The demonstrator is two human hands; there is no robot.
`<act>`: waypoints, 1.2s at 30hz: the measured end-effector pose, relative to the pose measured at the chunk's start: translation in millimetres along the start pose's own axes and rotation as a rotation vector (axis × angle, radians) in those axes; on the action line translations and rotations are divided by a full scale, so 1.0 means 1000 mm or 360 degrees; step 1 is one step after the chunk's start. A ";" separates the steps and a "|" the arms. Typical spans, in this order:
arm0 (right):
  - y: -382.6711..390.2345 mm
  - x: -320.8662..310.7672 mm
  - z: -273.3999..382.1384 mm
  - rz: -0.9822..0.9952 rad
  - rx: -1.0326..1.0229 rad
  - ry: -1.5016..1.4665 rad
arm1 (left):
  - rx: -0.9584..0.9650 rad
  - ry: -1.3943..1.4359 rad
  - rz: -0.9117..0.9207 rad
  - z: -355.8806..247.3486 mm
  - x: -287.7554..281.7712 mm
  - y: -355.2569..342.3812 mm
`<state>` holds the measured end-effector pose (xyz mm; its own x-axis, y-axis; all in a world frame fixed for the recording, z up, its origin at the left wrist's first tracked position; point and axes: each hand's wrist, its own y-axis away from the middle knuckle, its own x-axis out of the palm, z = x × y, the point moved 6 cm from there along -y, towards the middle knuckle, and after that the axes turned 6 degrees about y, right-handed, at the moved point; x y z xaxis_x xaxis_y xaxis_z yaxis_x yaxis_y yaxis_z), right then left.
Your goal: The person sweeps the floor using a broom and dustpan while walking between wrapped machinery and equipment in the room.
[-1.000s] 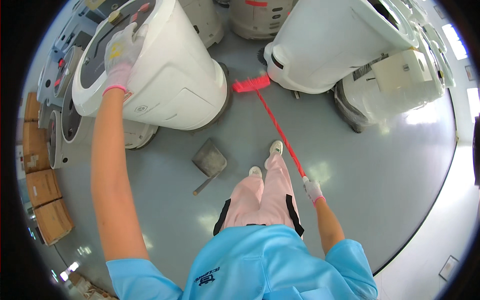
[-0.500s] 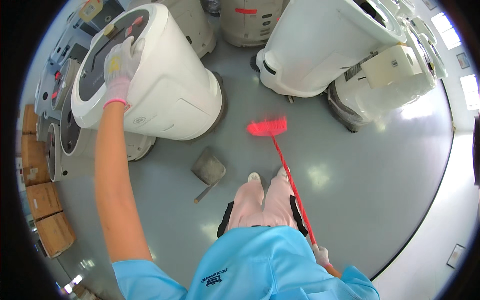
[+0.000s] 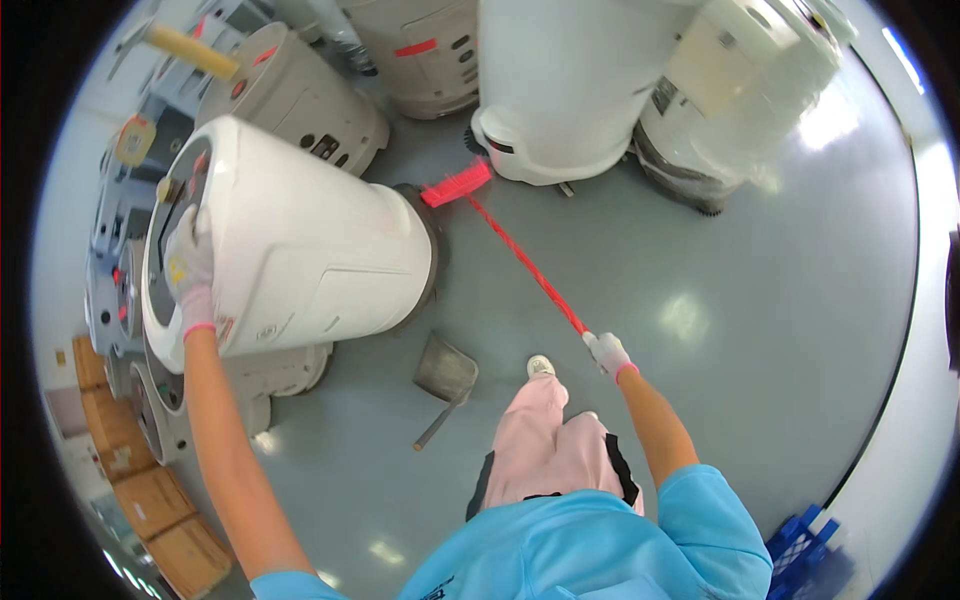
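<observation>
A large white rounded floor-cleaning machine [image 3: 320, 240] stands at the left. My left hand [image 3: 190, 262], in a pale knitted glove with a pink cuff, rests on its upper edge beside the dark panel, fingers bent over the rim. My right hand [image 3: 608, 355], gloved the same way, is closed round the end of a red broom handle [image 3: 530, 268]. The red bristled broom head [image 3: 458, 185] lies on the floor close to that machine's dark base and is slightly blurred. Between the machine and my feet, a grey long-handled dustpan [image 3: 447, 368] sits on the floor, untouched.
Another white machine [image 3: 575, 90] and a plastic-wrapped one [image 3: 715, 120] stand ahead. Beige machines [image 3: 425, 60] are at the back. Brown cardboard boxes [image 3: 155, 500] line the left side. A blue plastic crate [image 3: 800, 550] is by the right wall [image 3: 900, 480].
My right hand has come forward with the broom, and the broom head has swept left to the machine's base. My left hand stays on the machine. My view has shifted.
</observation>
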<state>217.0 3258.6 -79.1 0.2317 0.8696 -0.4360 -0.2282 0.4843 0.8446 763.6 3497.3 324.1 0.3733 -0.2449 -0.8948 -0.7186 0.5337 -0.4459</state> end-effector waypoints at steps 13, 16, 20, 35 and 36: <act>0.067 0.020 -0.180 -0.0210 0.0436 -0.0202 | -0.0031 0.0152 0.0112 -0.001 0.000 -0.002; 0.089 0.026 -0.203 -0.0173 0.0525 -0.0244 | -0.0052 0.0244 0.0107 -0.011 -0.006 0.001; 0.141 0.042 -0.253 -0.0208 0.0469 -0.0197 | -0.0023 0.0339 0.0111 0.006 -0.002 0.001; 0.235 0.015 -0.283 -0.0425 0.0249 0.0240 | -0.0101 0.0186 0.0059 -0.002 -0.002 0.002; 0.216 0.014 -0.268 -0.0451 0.0187 0.0314 | -0.0088 0.0210 0.0045 -0.006 0.001 0.001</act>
<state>-82.6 3401.7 14.2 0.0805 0.7100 -0.6996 -0.0682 0.7042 0.7067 759.7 3493.3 323.0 0.2750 -0.3365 -0.9006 -0.7600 0.4976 -0.4180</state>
